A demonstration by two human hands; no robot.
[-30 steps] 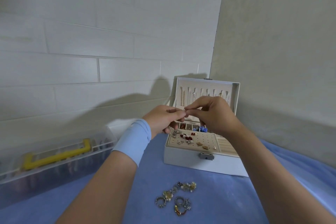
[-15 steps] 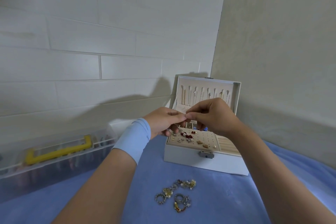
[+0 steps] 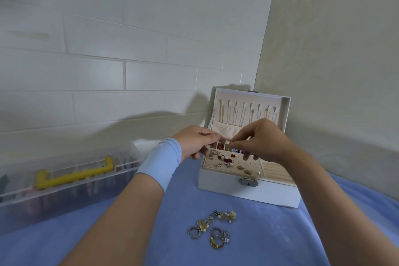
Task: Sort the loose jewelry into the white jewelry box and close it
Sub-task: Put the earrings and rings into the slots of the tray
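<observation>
White leatherette covers the white jewelry box (image 3: 224, 185), which sits on a blue cloth (image 3: 151, 233) in the corner where the two walls meet. Its long side runs left to right in front of the person, turned a little so the right end lies nearer, and the metal clasp (image 3: 248, 182) on the front wall faces them. The lid (image 3: 286, 112) stands upright at the back with its lined inside facing forward, and thin chains (image 3: 222, 113) hang straight down in it.

Both hands hover over the back of the open tray. The right hand (image 3: 266, 139) has thumb and forefinger pinched on a tiny piece (image 3: 230, 141) that glints, too small to name, while its other fingers curl downward. The left hand (image 3: 194, 142), above a blue wristband (image 3: 160, 162), has its fingers curled with thumb and forefinger drawn together just beside the right hand's fingertips; I cannot tell if it holds anything.

Earrings (image 3: 226, 160) sit pinned in the holed panel below the hands. The loose jewelry (image 3: 212, 230) lies in a cluster on the cloth in front of the box, between the forearms, strung out from near-left to far-right. A clear plastic case (image 3: 64, 198) with a yellow handle (image 3: 74, 174) lies along the left wall.
</observation>
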